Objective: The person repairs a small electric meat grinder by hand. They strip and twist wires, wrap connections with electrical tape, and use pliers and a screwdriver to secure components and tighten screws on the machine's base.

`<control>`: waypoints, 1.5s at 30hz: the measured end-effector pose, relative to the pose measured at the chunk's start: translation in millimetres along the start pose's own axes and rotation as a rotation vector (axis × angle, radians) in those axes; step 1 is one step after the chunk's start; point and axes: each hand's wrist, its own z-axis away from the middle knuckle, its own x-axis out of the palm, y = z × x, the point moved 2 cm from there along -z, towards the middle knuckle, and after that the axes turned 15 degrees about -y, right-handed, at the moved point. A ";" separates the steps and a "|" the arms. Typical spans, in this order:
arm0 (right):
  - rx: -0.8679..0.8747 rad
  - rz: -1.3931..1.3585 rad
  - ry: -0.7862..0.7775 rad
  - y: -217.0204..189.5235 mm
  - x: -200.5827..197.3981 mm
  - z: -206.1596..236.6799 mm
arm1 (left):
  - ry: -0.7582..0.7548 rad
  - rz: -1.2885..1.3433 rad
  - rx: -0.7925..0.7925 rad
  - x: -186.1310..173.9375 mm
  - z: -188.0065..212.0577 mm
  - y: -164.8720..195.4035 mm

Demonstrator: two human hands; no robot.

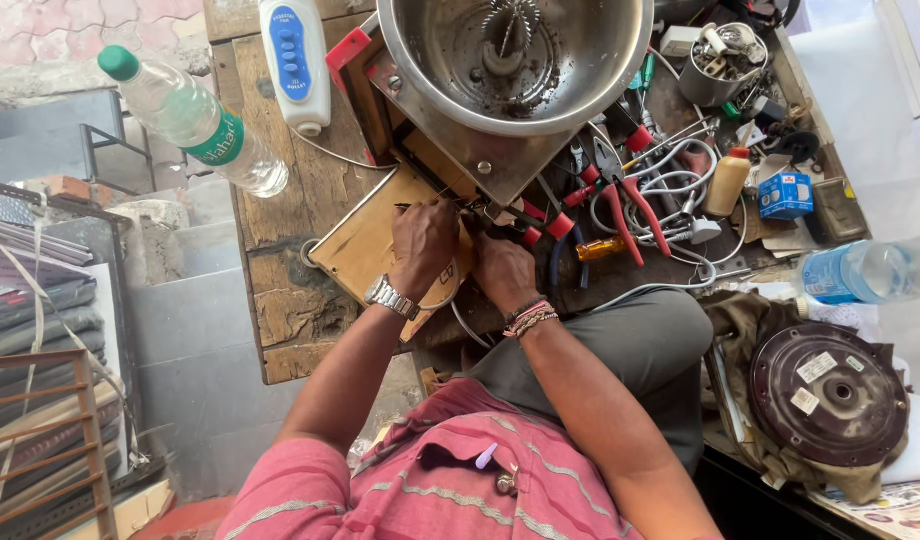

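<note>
**Steel-bowl appliance under repair, hands at its lower edge**

Upper centre of the frame: a metal-based appliance (450,140) carrying a big steel bowl (580,70) with a whisk-like beater inside. Likely heavy and rigid, top-loaded by the bowl, smooth and slippery on the polished steel; best gripped by the flat base plate or its corners, not by the bowl rim. Thin wires at the lower edge look delicate.

Left hand (423,240), wristwatch on the wrist, curled over the plate's lower corner, fingers bent onto small parts; whether anything is pinched there cannot be told. Right hand (505,272), thread bands at the wrist, just beside it, fingers tucked under near red-handled tools; grip hidden too.

Underneath, a worn, cracked wooden bench (280,300), with a tan board (365,245) below the left hand. Right of centre, red-handled pliers (630,215), white cable, a small tan bottle (727,182). Upper left, a plastic water bottle (195,125) and a white-and-blue handset (295,62). Lower right, a dark round motor cover (828,392). Little free room anywhere.
</note>
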 end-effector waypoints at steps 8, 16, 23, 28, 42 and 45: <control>0.071 0.026 -0.113 -20.7 3.9 -32.8 | 0.049 0.079 0.013 -10.5 -16.0 -29.8; 0.051 -0.369 -0.024 -17.1 10.7 -2.9 | -0.189 0.247 -0.055 -12.9 13.5 -27.3; 0.174 -1.111 -0.202 -26.0 25.7 -4.5 | -0.200 0.338 -0.014 -4.0 27.1 -34.7; 0.207 -1.271 -0.188 -35.0 31.0 4.0 | -0.199 0.311 -0.032 -2.1 36.8 -35.1; 0.202 -0.894 -0.194 -33.0 35.9 36.1 | -0.138 0.119 -0.016 2.7 56.9 -26.8; 0.056 -0.600 -0.068 -37.6 26.7 27.4 | -0.286 0.014 0.012 1.3 40.5 -29.7</control>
